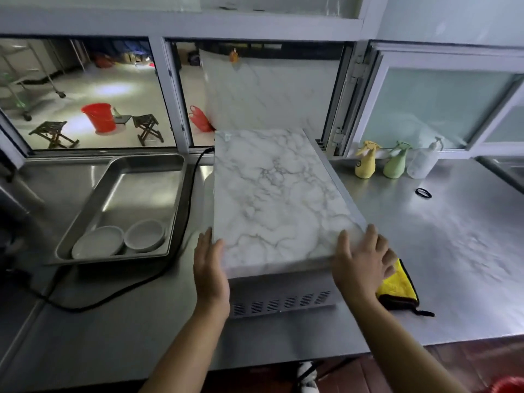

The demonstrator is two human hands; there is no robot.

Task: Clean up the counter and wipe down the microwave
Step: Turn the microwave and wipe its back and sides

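Note:
The microwave [280, 194] stands in the middle of the steel counter [453, 251], its top and sides covered in white marble-pattern film, with vent slots on the near face. My left hand [211, 268] lies flat with straight fingers against its near left corner. My right hand [364, 258] rests with spread fingers on its near right corner. A yellow cloth with black edging [398, 289] lies on the counter just right of the microwave, partly hidden behind my right hand.
A steel tray [136, 177] at left holds two white dishes [146, 235]. A black power cord [119, 293] loops across the counter. Yellow [365, 161], green [395, 161] and clear [424, 160] spray bottles stand at the back right, near a black ring [423, 193].

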